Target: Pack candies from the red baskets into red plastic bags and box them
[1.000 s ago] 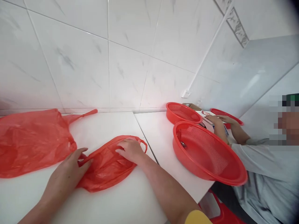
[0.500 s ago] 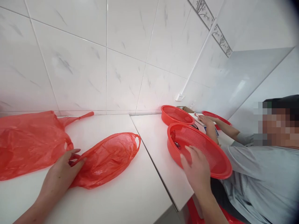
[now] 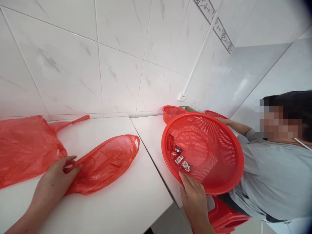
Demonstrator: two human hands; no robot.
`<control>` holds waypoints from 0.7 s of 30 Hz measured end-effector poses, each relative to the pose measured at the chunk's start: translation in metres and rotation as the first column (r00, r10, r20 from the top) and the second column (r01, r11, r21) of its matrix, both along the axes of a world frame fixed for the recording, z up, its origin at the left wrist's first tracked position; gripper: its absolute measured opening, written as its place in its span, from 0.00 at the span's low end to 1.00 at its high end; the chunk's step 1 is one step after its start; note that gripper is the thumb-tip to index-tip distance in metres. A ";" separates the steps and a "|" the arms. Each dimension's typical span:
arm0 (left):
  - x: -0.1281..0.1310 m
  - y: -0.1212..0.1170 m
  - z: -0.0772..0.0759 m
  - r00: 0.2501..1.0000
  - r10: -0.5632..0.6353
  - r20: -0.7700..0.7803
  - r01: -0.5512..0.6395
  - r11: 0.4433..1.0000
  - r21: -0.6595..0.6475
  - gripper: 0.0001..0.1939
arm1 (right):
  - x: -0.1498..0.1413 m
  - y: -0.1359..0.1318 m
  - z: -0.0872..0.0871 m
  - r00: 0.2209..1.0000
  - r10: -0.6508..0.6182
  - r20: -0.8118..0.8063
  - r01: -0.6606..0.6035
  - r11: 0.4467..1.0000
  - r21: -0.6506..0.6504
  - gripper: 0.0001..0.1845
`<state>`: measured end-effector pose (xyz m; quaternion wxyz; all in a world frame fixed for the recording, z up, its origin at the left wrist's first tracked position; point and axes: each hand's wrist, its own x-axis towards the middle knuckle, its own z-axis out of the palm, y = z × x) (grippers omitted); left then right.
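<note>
My left hand [image 3: 58, 174] pinches the near end of a thin red plastic bag [image 3: 104, 165], which lies spread on the white table with its handle loop pointing right. Beyond that hand, touching or close to it, is a larger red plastic bag [image 3: 26, 149]. On the right, my right hand [image 3: 195, 195] is closed on the near rim of a big round red mesh basket [image 3: 226, 175]. The basket is tilted toward me. Several small wrapped snack packets [image 3: 181, 159] rest at its left inner side.
Behind the big basket stand another red basket [image 3: 168, 112], a small cardboard box [image 3: 190, 109] and part of a further red basket [image 3: 212, 113]. A co-worker in a grey shirt [image 3: 263, 172] sits at the right. A seam splits the white tables [image 3: 148, 143]; a red stool [image 3: 226, 217] is below.
My right hand has left the plastic bag, moved right and taken hold of the basket rim. The basket has tipped toward me, showing the packets inside. My left hand keeps its pinch.
</note>
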<state>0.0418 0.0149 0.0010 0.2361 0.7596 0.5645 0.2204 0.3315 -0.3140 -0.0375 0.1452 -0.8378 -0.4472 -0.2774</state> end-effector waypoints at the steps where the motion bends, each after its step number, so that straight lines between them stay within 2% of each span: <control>1: 0.000 0.001 -0.001 1.000 -0.006 -0.001 0.006 1.000 0.011 0.25 | 0.000 0.000 0.002 1.000 0.000 -0.010 0.000 1.000 -0.006 0.19; 7: -0.001 0.002 -0.003 1.000 -0.008 0.017 0.007 0.999 0.045 0.24 | 0.001 0.000 0.013 0.998 0.001 -0.060 -0.003 0.999 -0.039 0.20; 13: -0.002 0.001 -0.004 0.999 -0.016 0.043 0.014 0.999 0.038 0.25 | 0.012 -0.004 0.028 0.992 0.056 -0.111 -0.064 0.996 -0.069 0.22; 17: -0.002 0.004 -0.009 0.998 -0.022 0.061 0.019 0.999 0.041 0.24 | 0.018 -0.005 0.045 0.986 0.031 -0.165 -0.048 0.994 -0.098 0.21; 21: -0.001 0.002 -0.008 0.998 -0.016 0.066 0.015 1.000 0.019 0.24 | 0.029 -0.006 0.070 0.955 -0.030 -0.295 -0.007 0.993 -0.121 0.22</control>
